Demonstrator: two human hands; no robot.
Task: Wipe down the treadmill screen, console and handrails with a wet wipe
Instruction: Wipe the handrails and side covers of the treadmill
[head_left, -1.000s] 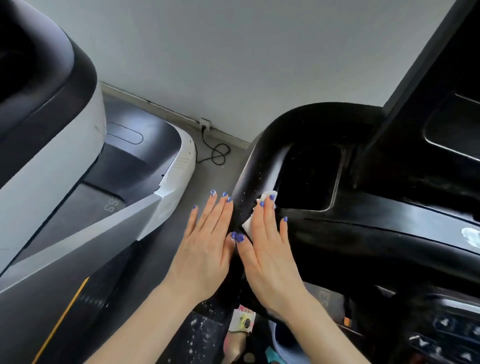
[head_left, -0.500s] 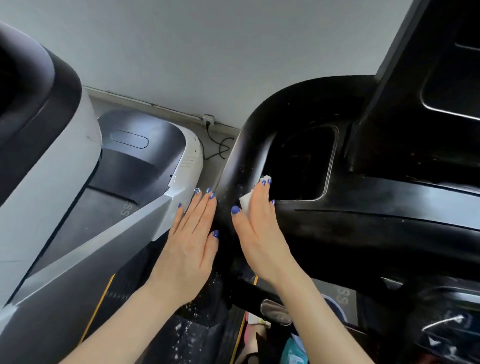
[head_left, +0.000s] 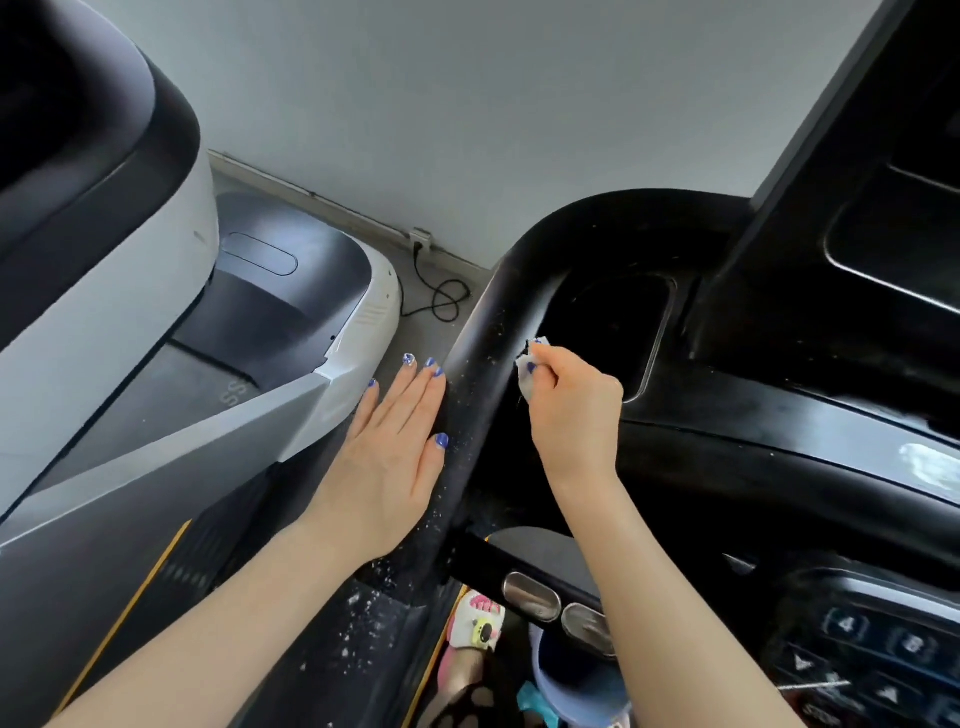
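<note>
Grey wall (head_left: 467, 104) behind. Left hand (head_left: 395, 457) lay flat, fingers straight, against the black handrail (head_left: 483, 364) (white specks on it); right hand (head_left: 571, 410) pinched a crumpled wet wipe (head_left: 525, 382).

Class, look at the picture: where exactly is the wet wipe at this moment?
In the head view the wet wipe sits just right of centre, pinched in the right hand, against the inner side of the black handrail, beside the dark console recess.
</note>
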